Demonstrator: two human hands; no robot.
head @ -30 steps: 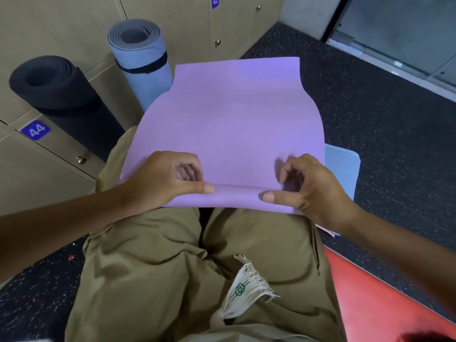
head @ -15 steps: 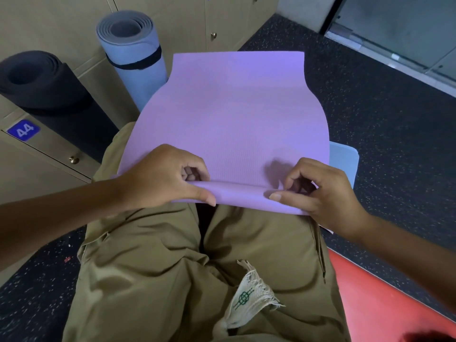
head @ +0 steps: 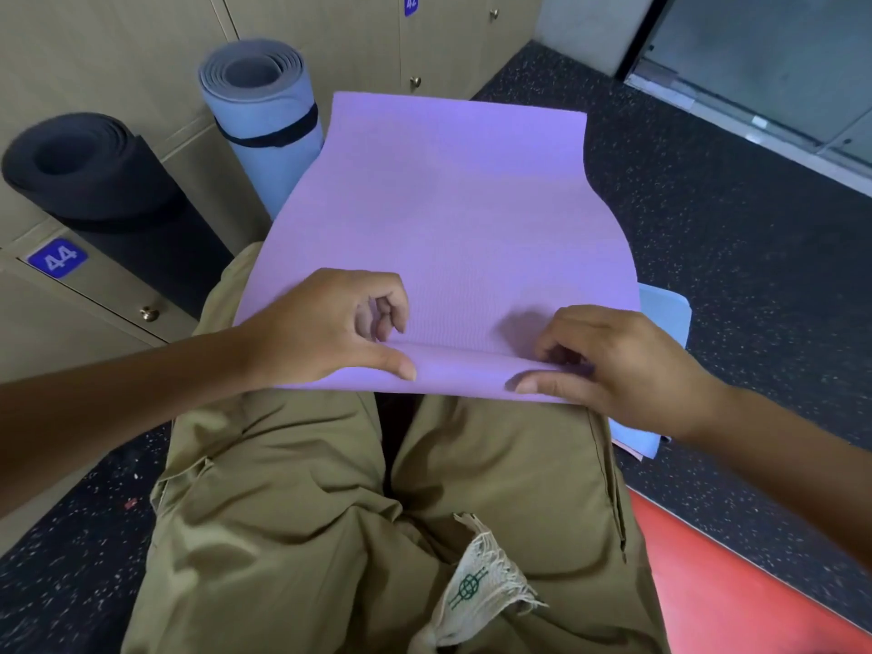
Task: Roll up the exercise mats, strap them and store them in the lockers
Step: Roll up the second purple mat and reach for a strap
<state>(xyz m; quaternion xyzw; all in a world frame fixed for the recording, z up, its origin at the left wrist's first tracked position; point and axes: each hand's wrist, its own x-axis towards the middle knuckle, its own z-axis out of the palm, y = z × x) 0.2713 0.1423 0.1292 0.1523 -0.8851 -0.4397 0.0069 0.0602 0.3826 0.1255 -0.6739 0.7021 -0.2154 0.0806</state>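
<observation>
Both hands, left [head: 325, 332] and right [head: 613, 365], pinch the purple mat's [head: 448, 219] folded near edge.

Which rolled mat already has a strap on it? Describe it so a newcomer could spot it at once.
Look at the tan lockers on the left. Two rolled mats stand against them; take the light blue mat, nearer locker 42. Unlike the black mat, it has a dark strap around it.

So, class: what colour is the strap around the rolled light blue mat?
Black: the strap circles the light blue mat, seen in the head view.
</observation>
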